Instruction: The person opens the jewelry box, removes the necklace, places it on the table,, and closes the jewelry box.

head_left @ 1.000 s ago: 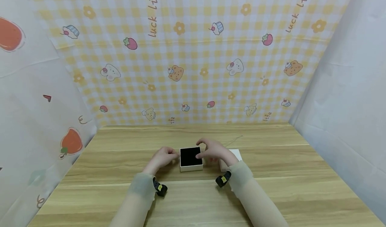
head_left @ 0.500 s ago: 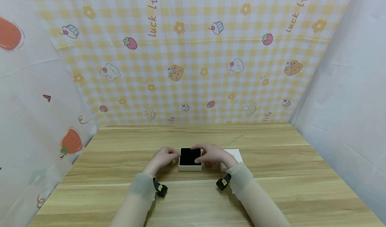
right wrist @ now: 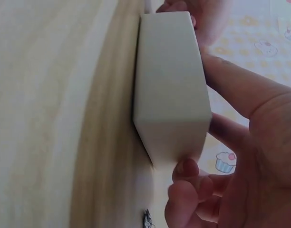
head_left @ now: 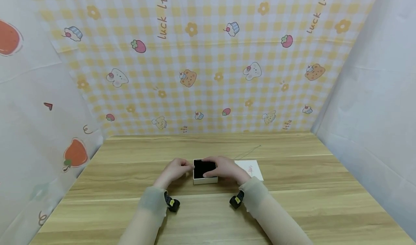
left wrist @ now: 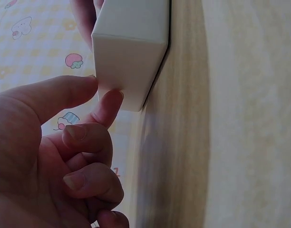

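Observation:
A small square white box [head_left: 205,181] with a black pad [head_left: 201,169] inside sits on the table, its opening upward. My left hand [head_left: 174,170] is at its left side. In the left wrist view, the thumb is at the rim of the box [left wrist: 124,71] and the index fingertip is on the wall, with the other fingers curled. My right hand [head_left: 225,167] reaches over the right rim, thumb and index finger spread on the black pad. In the right wrist view, other fingers of the right hand [right wrist: 250,156] are curled by the side wall; the thumb and index tips are hidden behind the rim.
A flat white piece with a reddish print [head_left: 255,168], perhaps a lid, lies right of the box, partly behind the right wrist. A thin cord or chain [head_left: 248,152] lies behind it. A checked cloth [head_left: 208,75] hangs behind the wooden table [head_left: 195,216].
My right hand has moved left, farther over the black pad, uncovering more of the white printed piece. My left hand stays at the box's left side, nearly still.

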`<state>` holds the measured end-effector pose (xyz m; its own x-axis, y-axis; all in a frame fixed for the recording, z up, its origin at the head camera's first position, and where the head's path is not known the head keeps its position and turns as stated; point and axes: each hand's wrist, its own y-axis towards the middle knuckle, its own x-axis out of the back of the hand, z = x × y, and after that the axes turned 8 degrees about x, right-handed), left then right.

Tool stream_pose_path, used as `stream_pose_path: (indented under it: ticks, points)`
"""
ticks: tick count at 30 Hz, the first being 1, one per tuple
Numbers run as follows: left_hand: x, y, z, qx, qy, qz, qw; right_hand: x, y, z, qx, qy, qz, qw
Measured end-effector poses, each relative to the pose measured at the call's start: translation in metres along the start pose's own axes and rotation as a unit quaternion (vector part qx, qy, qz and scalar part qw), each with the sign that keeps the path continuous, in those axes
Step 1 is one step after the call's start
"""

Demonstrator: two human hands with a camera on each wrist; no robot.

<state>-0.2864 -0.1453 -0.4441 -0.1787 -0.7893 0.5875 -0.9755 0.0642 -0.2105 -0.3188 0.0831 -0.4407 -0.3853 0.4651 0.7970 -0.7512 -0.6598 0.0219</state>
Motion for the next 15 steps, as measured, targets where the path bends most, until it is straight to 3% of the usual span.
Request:
stream_pose_path:
  ticks: [8, 15]
  points:
    - [-0.0012, 0.0014, -0.0004, 0.001, -0.001, 0.001, 1.0000, -0.0029, -0.0012, 0.0053, -0.024, -0.015, -0.007, 1.000]
    - [-0.0011, 0.0018, 0.0007, 0.001, 0.007, -0.002, 1.0000, -0.0047, 0.0001, 0.0056, -0.018, -0.019, -0.016, 1.000]
